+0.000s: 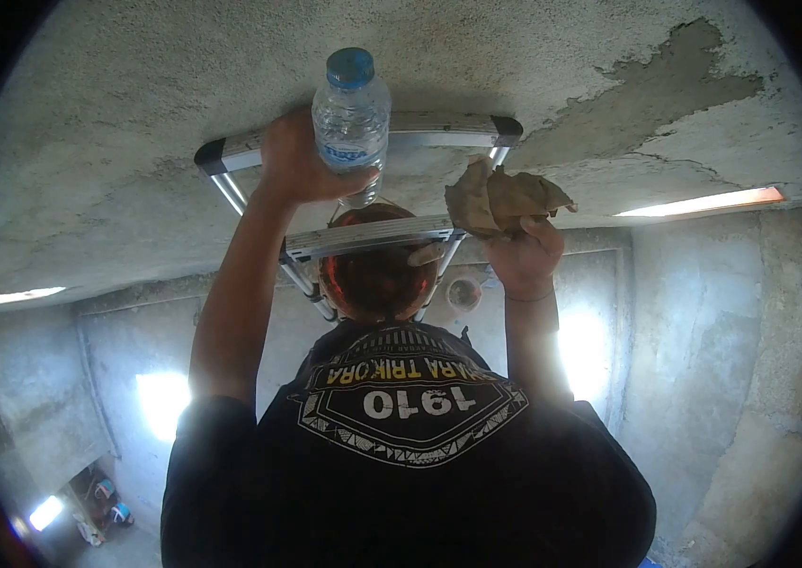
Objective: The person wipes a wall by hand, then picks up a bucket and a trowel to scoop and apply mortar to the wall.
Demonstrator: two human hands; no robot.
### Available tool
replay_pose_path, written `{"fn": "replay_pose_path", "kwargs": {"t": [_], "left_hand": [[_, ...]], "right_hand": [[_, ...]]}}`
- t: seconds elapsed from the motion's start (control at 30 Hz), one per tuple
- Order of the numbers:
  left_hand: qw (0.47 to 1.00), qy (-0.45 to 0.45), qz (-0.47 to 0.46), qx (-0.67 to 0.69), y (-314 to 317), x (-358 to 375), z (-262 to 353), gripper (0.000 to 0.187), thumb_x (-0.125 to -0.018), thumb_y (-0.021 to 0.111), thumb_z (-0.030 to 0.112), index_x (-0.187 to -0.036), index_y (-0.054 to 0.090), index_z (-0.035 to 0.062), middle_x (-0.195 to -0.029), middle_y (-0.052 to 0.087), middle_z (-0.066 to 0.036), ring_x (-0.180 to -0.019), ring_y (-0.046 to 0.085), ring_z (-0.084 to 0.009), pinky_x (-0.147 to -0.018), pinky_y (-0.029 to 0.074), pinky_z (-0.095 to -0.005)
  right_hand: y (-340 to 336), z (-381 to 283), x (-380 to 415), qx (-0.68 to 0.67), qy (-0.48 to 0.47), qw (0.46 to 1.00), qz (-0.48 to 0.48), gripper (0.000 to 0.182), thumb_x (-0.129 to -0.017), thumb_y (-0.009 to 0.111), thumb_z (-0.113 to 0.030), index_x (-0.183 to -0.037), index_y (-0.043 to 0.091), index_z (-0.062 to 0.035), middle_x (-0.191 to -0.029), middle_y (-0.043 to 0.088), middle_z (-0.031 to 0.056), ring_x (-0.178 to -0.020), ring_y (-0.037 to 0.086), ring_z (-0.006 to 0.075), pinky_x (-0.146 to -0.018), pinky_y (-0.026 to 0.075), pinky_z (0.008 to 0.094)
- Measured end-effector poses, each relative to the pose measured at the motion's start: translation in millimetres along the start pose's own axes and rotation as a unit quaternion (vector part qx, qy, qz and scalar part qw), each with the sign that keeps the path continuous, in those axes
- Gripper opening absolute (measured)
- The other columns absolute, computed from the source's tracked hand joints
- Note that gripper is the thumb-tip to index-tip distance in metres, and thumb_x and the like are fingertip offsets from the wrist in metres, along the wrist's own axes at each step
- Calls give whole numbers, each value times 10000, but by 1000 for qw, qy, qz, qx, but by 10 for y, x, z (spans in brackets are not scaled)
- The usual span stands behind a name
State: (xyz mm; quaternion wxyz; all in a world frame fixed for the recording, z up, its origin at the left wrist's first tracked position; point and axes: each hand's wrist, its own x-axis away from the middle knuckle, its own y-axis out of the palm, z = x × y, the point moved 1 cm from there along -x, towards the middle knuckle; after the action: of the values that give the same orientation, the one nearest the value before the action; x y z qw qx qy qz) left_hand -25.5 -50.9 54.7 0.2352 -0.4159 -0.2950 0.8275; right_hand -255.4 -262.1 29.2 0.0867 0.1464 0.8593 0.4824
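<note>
My left hand [299, 156] is closed around a clear plastic bottle [352, 123] with a blue cap, which lies over the top of a metal ladder [439, 133] in the view. On the right, my right hand [526, 254] grips a crumpled piece of brown paper [500, 199] between thumb and fingers. The two hands are apart, one on each side of the ladder. A glossy, dark reddish round object [377, 275] shows behind a lower ladder step [363, 237], close to my black shirt.
Rough grey concrete [183, 76] fills the upper view, with a darker patch [666, 85] at the right. Grey walls [695, 312] and bright openings [162, 402] lie at the sides. A small round container [464, 294] is beyond the ladder. Several unclear items [103, 502] sit at the lower left.
</note>
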Motion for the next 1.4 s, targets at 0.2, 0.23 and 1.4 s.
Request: {"fn": "replay_pose_path", "kwargs": {"t": [0.2, 0.23, 1.4], "left_hand": [[1000, 3, 1, 5, -9, 3, 12, 617, -509, 836, 465, -1011, 690, 137, -853, 723, -88, -756, 712, -274, -672, 574, -409], [1000, 4, -3, -1, -30, -7, 44, 605, -512, 834, 464, -1003, 694, 138, -849, 723, -89, -754, 711, -275, -670, 574, -409], [999, 25, 15, -24, 3, 9, -17, 626, -516, 833, 512, -1010, 695, 151, -856, 719, -83, -743, 706, -277, -663, 571, -414]], "right_hand": [[6, -34, -15, 24, -33, 996, -82, 482, -675, 566, -175, -1150, 543, -105, -1328, 479, 112, -1281, 425, 288, -1104, 300, 449], [32, -41, -41, 9, -41, 990, -132, 442, -677, 576, -174, -1113, 548, -107, -1322, 476, 122, -1281, 423, 289, -1103, 300, 443], [205, -50, 58, 749, -372, 528, -146, 208, -584, 819, -126, -754, 701, -105, -962, 669, 83, -1031, 628, 309, -879, 506, 404]]}}
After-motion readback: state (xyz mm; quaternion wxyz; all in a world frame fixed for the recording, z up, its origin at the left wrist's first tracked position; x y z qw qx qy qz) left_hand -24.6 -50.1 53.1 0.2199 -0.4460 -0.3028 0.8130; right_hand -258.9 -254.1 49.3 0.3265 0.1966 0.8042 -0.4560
